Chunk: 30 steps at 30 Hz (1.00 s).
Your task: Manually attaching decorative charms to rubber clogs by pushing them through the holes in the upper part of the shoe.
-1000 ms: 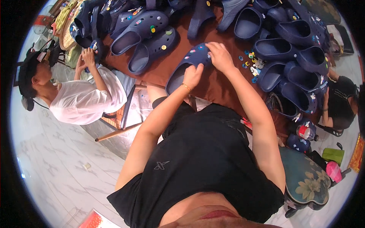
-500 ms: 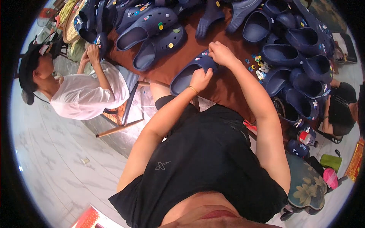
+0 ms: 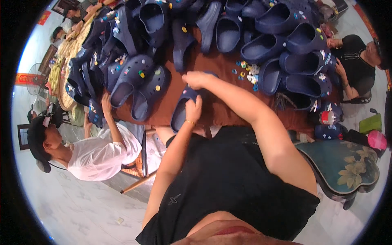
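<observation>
Holding a dark blue clog (image 3: 181, 111) w/ both hands, the person leans over the brown worktop (image 3: 222, 110). Left hand (image 3: 193, 109) has its grip shut tight on the clog's side. Right hand (image 3: 197, 79) sits on its top end, grip closed on it. Small colourful charms (image 3: 246, 72) lie nearby, more blue clogs (image 3: 134, 79) piled around.

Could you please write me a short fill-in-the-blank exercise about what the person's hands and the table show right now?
1. Both hands hold a navy blue ____ over the table.
2. The left hand wears a gold ____ at the wrist.
3. The right hand grips the end of the clog that lies ____ from the person.
4. The small colourful charms lie on a ____ tablecloth.

Missing words: clog; bracelet; farther; brown
</observation>
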Motion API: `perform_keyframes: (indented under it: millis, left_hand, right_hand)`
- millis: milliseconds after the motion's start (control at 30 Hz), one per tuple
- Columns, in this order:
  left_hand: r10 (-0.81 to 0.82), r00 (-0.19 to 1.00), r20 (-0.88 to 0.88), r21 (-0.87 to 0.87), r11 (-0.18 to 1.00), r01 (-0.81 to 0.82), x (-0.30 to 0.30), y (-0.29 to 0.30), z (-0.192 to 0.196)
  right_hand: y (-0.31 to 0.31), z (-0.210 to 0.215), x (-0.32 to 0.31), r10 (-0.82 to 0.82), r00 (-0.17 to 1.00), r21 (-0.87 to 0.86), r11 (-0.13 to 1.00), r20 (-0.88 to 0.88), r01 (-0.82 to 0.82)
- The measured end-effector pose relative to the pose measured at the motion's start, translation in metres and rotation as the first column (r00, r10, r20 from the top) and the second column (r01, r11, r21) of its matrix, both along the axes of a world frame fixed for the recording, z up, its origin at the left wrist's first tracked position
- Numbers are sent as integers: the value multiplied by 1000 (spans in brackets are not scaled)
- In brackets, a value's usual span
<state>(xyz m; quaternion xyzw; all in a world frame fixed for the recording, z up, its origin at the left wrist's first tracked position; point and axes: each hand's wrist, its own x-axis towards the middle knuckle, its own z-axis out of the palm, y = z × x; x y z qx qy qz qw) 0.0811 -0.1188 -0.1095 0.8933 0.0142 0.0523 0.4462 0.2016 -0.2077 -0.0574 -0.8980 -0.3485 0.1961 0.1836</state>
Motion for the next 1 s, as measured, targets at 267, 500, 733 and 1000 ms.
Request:
perform_keyframes:
  millis: [267,500,733,1000]
  left_hand:
    - [29,1000,4,6,1000,-29,-10,3,-8]
    - [46,998,-36,12,999,-46,-10,-4,1]
    - [33,990,-141,-11,999,-35,-2,-6,-5]
    - [32,971,-238,-66,997,-49,-7,-1,19]
  right_hand:
    - [7,1,-19,9,994,13,1000,112,-11]
    - [18,4,1,102,986,-214,968,-134,-129]
    - [4,-5,2,-23,999,-42,999,-36,22]
    - [-23,-17,-16,-164,984,504,857,68,108]
